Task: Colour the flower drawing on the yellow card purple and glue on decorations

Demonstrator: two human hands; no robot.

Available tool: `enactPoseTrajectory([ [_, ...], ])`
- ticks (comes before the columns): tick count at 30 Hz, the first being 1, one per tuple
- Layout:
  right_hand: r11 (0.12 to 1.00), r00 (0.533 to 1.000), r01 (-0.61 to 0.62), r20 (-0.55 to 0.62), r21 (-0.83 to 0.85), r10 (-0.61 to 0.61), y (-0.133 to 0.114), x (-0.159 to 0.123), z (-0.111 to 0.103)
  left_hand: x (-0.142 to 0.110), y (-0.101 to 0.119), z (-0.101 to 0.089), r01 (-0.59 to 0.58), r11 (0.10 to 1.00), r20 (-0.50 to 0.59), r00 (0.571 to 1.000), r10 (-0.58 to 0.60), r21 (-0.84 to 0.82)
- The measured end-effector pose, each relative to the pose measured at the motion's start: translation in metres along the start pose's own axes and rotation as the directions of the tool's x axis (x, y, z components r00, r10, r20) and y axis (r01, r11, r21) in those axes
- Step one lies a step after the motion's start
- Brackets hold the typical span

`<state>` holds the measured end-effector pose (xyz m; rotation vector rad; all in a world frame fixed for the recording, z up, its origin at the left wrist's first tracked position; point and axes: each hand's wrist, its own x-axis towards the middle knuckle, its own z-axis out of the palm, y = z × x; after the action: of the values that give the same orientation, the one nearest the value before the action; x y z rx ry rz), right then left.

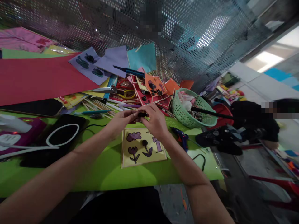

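Observation:
My left hand (122,121) and my right hand (156,119) meet above the table, fingertips pinched on a small dark piece (142,114) between them. Its kind is too small to make out, and my fingers partly cover it. Just below them lies a yellow card (137,141) with a thin light border, flat on the green tabletop. Drawn on it are a purple cloud, two flowers and a tree; one flower has a round dark head. To the right of my right wrist rests a blue glue gun (182,137).
Behind my hands are thin wooden sticks (98,105), scissors (127,93) and an orange card (155,84). A green basket (187,119) stands right. Red paper (44,81), a black tablet-like slab (56,137) and a white cable (62,127) lie left. A person (254,121) sits at far right.

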<state>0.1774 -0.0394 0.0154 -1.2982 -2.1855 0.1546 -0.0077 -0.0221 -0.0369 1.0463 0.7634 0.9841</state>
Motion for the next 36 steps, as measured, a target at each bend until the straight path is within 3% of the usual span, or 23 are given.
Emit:
enactPoseTrajectory([
  [5,0.966,0.997,0.057,-0.066,0.253,-0.042,0.016,0.000,-0.004,-0.001,0.001,0.003,0.039,0.984,-0.033,0.998,-0.045,-0.172],
  [9,0.922,0.997,-0.044,-0.043,0.385,0.065,0.023,0.000,-0.005,-0.003,0.005,0.005,0.054,0.982,-0.051,0.997,-0.064,-0.180],
  [11,0.858,0.987,-0.142,0.010,0.494,0.158,0.023,0.001,-0.003,-0.004,0.006,0.006,0.058,0.983,-0.063,0.996,-0.070,-0.176],
  [16,0.599,0.928,-0.339,0.154,0.725,0.340,0.021,0.004,0.004,-0.005,0.007,0.006,-0.027,0.985,-0.087,0.996,0.012,-0.172],
  [31,0.218,0.838,-0.481,0.373,0.849,0.397,0.007,-0.001,0.018,-0.003,0.008,0.006,-0.118,0.985,-0.063,0.992,0.111,-0.122],
  [33,0.214,0.841,-0.488,0.390,0.846,0.376,0.004,-0.001,0.019,-0.004,0.009,0.006,-0.095,0.986,-0.061,0.994,0.087,-0.138],
  [36,0.293,0.859,-0.482,0.378,0.826,0.345,0.004,0.000,0.018,-0.005,0.009,0.006,-0.056,0.982,-0.046,0.998,0.049,-0.180],
])
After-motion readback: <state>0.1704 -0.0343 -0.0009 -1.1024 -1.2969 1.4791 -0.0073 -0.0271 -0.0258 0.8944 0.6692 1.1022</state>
